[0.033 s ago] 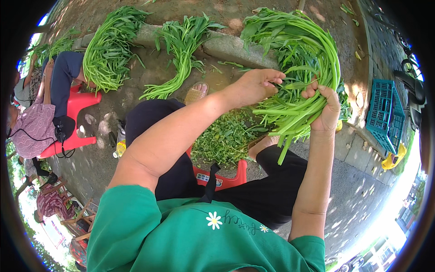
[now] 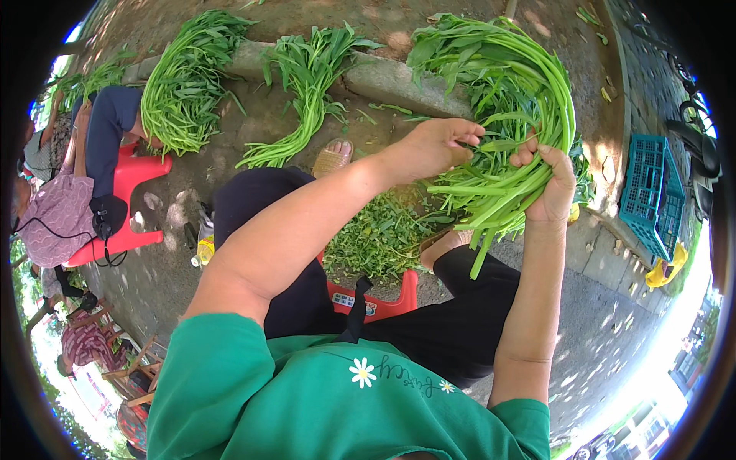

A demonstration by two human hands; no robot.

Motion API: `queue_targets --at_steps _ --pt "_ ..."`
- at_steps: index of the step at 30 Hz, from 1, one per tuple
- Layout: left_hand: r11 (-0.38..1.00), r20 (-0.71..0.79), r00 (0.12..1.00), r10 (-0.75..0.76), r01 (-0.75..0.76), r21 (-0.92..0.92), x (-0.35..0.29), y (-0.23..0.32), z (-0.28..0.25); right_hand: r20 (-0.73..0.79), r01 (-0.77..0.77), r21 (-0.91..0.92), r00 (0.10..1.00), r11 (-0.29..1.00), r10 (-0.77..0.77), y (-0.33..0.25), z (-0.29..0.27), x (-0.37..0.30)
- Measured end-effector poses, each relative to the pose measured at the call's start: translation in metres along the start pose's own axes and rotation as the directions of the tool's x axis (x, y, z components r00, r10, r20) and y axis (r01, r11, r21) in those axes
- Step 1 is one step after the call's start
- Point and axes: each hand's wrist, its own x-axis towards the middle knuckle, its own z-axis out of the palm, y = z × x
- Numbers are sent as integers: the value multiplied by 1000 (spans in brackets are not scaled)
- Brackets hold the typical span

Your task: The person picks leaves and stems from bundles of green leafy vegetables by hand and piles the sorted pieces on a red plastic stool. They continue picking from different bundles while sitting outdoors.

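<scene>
Green leafy stalks (image 2: 506, 100), probably limp

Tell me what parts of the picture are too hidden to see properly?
Head view:
- Right hand palm and the stem ends it grips: covered by the bunch of green stalks.
- Left hand fingertips: buried among the leaves.
- Red stool: mostly hidden under the legs and the trimmed leaf pile.
- Person on the red chair: cut off by the dark fisheye rim.

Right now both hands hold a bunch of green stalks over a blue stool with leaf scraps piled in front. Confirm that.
Not quite: the stool is red, not blue, as the head view shows. The left hand and right hand do hold the green stalks, with leaf scraps piled below.
</scene>
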Motion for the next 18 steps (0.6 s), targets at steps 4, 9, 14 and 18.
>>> queue_targets --at_steps 4,9,14,18 --pt "991 -19 995 -94 91 -97 -1 3 5 5 3 -10 1000 1000 -3 1 1 -2" --pt "994 -105 989 -105 100 -47 -3 0 1 -3 -1 -14 1000 1000 1 1 1 -1" --pt "996 -199 980 15 4 94 -8 0 -2 -6 -5 -17 1000 1000 4 -2 1 -3" --pt "975 -293 942 164 -110 192 -11 6 -5 -11 -1 -45 1000 999 0 -1 2 -3"
